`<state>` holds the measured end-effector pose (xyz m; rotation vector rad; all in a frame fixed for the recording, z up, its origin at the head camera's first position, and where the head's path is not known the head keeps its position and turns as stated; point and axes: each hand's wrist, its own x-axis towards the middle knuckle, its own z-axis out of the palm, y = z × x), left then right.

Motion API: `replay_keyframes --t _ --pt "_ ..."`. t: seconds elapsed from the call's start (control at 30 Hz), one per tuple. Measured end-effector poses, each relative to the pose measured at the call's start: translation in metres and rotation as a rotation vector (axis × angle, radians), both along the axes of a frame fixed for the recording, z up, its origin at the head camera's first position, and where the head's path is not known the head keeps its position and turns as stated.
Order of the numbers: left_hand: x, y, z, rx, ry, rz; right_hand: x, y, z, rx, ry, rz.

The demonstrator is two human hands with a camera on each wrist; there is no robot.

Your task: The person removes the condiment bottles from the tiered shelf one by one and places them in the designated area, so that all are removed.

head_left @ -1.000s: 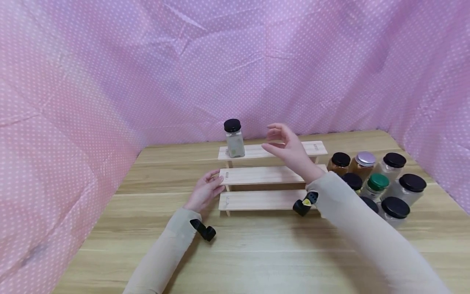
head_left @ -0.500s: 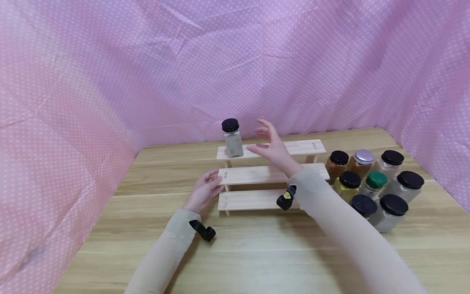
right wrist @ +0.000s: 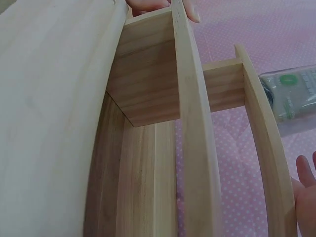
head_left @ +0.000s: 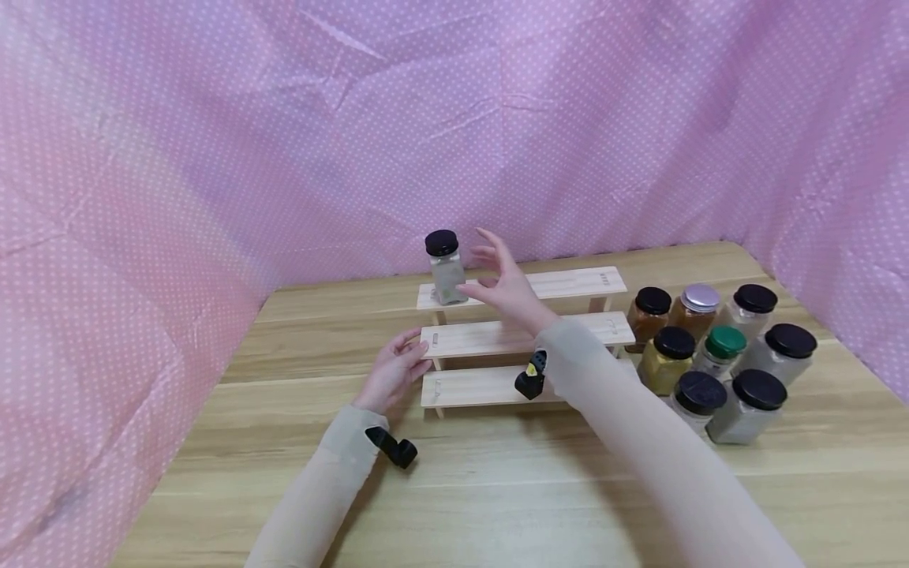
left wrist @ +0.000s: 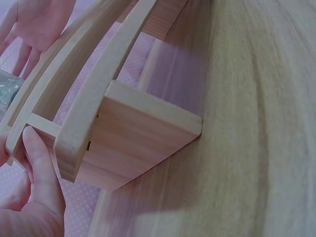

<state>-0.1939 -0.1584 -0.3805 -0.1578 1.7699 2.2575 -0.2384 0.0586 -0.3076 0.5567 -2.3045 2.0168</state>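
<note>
A clear glass spice jar (head_left: pixel 447 279) with a black lid stands upright at the left end of the top tier of a three-tier wooden rack (head_left: pixel 472 339). Beside the jar, my right hand (head_left: pixel 507 293) has its fingers spread and bent in a wide curve. In the right wrist view the jar (right wrist: pixel 298 96) shows a green mark, and a gap separates it from the hand (right wrist: pixel 307 202). My left hand (head_left: pixel 393 371) grips the left end of the middle tier; in the left wrist view its thumb and fingers (left wrist: pixel 39 163) pinch the board's edge.
Right of the rack stand several spice jars on the wooden table (head_left: pixel 461 489), including one with a green lid (head_left: pixel 726 341), one with a silver lid (head_left: pixel 700 298) and a yellow-filled one (head_left: pixel 662 375). A pink dotted cloth (head_left: pixel 426 142) hangs behind the table.
My right hand has moved left along the top tier, closer to the spice jar. The left hand keeps its place on the rack. The view has shifted slightly.
</note>
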Motion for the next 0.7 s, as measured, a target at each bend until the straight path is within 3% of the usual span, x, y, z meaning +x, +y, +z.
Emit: replay_keyframes --t 0.7 --pt "-0.002 0.002 0.001 -0.037 -0.021 0.007 -0.010 -0.024 0.006 0.058 0.016 -0.004"
